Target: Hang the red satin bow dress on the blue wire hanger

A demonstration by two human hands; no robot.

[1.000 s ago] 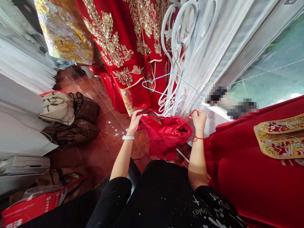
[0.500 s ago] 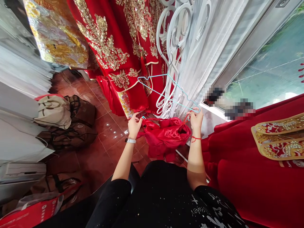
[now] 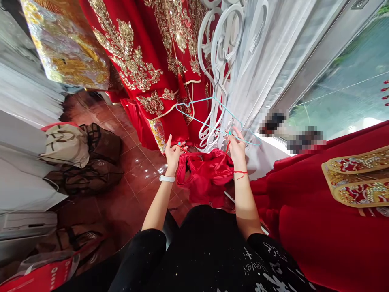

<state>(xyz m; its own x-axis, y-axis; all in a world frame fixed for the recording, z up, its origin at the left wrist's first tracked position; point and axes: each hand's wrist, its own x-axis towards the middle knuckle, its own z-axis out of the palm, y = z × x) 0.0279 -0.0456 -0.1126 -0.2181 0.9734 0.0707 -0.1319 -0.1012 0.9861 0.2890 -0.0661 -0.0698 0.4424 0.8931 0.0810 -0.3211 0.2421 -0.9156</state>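
Note:
A glossy red garment (image 3: 209,172) with thin red straps hangs between my hands at waist height. My left hand (image 3: 173,156) is closed on a strap at the garment's left side. At the other side, my right hand (image 3: 237,148) pinches the right strap, its other fingers raised by the lower bar of a light blue wire hanger (image 3: 197,118). That hanger is suspended by its hook from a white scrollwork frame (image 3: 212,44). Neither hanger end has a strap visible on it.
Red gowns with gold embroidery (image 3: 133,52) hang ahead. To the right is a red velvet garment (image 3: 328,239) with a gold-trimmed piece on it. Brown bags (image 3: 100,176) and a cream bag (image 3: 65,142) stand at left on the tiled floor (image 3: 133,178). A window (image 3: 343,85) is at the right.
My right hand has moved left, away from the hanger's right end, bringing its strap along. My left hand has shifted slightly, and the garment has moved left and turned. The hanger stays up.

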